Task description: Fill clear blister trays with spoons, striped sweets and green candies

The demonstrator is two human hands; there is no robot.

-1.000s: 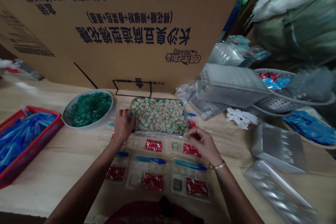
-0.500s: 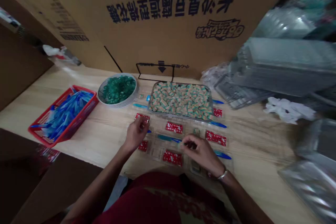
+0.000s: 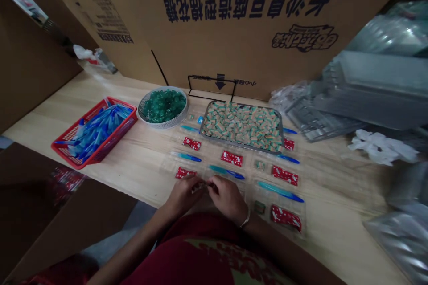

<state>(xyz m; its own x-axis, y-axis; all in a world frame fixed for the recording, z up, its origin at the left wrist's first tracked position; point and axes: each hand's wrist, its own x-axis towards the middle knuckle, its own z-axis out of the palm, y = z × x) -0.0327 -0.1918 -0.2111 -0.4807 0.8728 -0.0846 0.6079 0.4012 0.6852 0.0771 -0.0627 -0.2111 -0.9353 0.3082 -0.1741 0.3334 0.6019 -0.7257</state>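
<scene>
Both hands have drawn back from the candy tray (image 3: 242, 125) to the near edge of the table (image 3: 140, 167). The left hand (image 3: 182, 193) and right hand (image 3: 228, 197) meet fingertip to fingertip over the clear blister tray (image 3: 207, 161). The fingers curl inward, but I cannot tell whether they grasp anything. A red packet (image 3: 185, 173) lies just beyond the left fingers, a blue pen (image 3: 226, 171) just beyond the right.

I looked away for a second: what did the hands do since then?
Both drew back from the candy tray toward the body: left hand and right hand now meet, fingertips together, at the table's near edge. The candy tray, green bowl and red basket stayed put.
</scene>
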